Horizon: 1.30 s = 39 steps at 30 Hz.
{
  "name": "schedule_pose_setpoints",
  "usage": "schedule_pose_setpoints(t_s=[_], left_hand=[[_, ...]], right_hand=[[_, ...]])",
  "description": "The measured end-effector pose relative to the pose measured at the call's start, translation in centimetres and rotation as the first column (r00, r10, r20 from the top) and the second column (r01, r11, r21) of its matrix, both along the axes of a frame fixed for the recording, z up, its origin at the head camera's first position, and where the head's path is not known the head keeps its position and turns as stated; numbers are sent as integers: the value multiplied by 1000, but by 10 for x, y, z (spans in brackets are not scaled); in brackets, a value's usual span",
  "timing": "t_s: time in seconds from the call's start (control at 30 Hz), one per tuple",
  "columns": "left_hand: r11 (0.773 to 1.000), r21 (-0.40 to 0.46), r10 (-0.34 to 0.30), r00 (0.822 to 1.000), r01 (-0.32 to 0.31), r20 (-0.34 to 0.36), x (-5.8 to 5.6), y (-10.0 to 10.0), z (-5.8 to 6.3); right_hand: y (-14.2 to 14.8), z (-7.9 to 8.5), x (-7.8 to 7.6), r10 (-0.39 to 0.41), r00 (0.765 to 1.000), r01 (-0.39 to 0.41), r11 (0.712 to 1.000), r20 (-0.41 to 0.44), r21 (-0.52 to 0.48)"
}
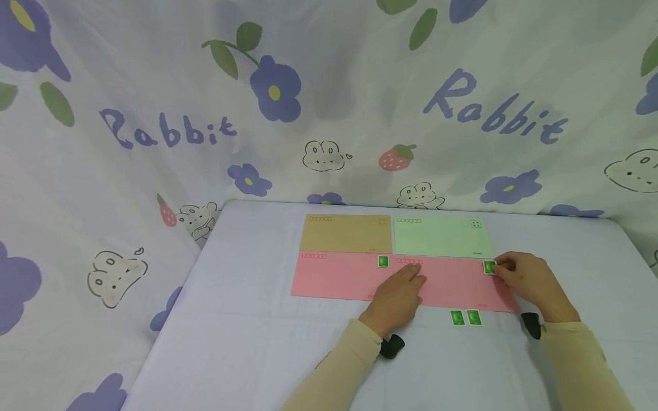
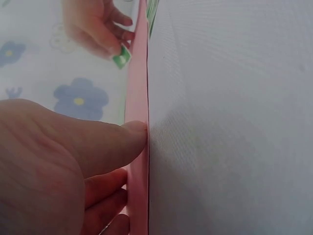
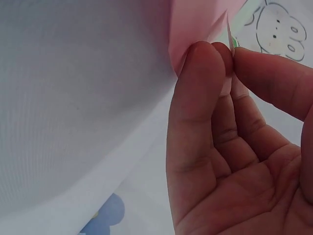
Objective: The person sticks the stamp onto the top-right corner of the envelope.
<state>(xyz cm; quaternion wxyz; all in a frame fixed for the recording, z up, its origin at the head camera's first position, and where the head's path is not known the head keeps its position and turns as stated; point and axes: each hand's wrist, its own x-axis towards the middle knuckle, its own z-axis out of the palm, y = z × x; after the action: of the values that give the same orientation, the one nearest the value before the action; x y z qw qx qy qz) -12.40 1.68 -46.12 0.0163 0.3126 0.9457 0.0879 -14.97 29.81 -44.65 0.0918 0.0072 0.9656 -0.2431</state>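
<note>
My right hand (image 1: 532, 284) pinches a green stamp (image 1: 489, 267) with a white border between thumb and finger. In the left wrist view the stamp (image 2: 122, 58) looks tilted over the envelope; whether it touches the paper I cannot tell. It is over the upper right corner of the right pink envelope (image 1: 452, 285). With fingers extended, my left hand (image 1: 396, 299) rests across the meeting edges of that envelope and the left pink envelope (image 1: 334, 279). Another green stamp (image 1: 383, 261) lies at the left pink envelope's upper right corner.
Behind the pink ones lie a tan envelope (image 1: 344, 234) and a pale green envelope (image 1: 437, 237), edge to edge. Two loose green stamps, a left one (image 1: 457, 318) and a right one (image 1: 474, 318), lie on the white tabletop (image 1: 231, 342). A printed curtain (image 1: 354, 103) hangs behind.
</note>
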Motion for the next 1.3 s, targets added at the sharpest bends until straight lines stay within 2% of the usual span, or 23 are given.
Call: schedule_pose_setpoints(t_s=[0.33, 0.93, 1.3], left_hand=[[1000, 2, 7, 1000, -7, 12, 0, 0, 0], [1000, 13, 24, 999, -24, 39, 1, 0, -1], [1000, 11, 11, 1000, -11, 22, 0, -1, 0]], right_hand=[[-2, 0, -2, 23, 1000, -23, 1000, 6, 11], [-6, -3, -5, -6, 1000, 5, 1000, 29, 29], [-7, -1, -6, 33, 999, -33, 999, 17, 42]])
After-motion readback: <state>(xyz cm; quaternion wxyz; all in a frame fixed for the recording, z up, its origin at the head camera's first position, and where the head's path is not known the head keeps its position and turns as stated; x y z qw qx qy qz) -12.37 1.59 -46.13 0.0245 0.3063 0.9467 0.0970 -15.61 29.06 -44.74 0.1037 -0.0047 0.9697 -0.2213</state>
